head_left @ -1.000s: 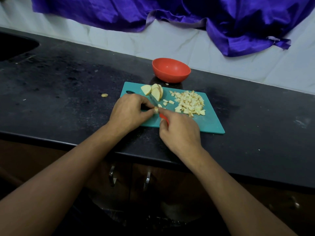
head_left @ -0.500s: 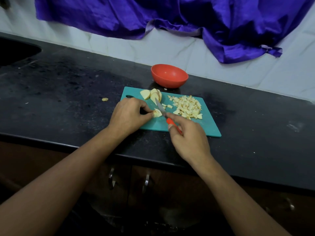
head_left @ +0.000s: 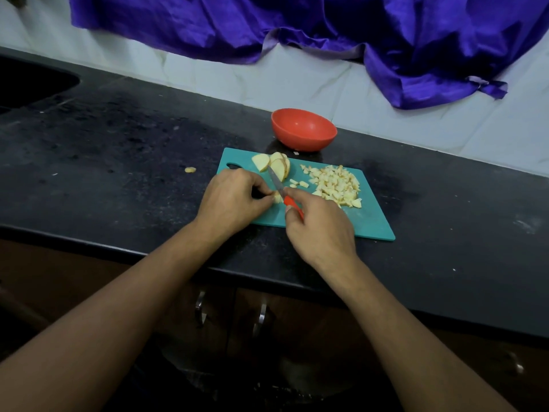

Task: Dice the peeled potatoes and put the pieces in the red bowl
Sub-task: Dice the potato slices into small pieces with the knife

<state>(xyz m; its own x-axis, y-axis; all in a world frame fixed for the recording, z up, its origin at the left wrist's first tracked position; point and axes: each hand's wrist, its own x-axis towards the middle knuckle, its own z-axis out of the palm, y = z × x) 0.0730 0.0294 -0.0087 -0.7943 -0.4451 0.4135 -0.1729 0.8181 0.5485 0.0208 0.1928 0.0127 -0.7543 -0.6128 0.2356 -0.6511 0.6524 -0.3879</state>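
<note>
On teal board (head_left: 368, 221) — diced potato heap (head_left: 335, 185); red bowl (head_left: 303, 132) behind.

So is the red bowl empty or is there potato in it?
Empty, as far as shows: the red bowl has a bare red inside. The diced pieces lie heaped on the teal cutting board.

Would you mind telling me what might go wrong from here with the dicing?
1. The left hand pinches a small potato piece right against the knife in the right hand; a slip might cut that hand.
2. The diced pile lies loose on the cutting board; bits could scatter onto the counter, where one stray piece already lies.
</note>
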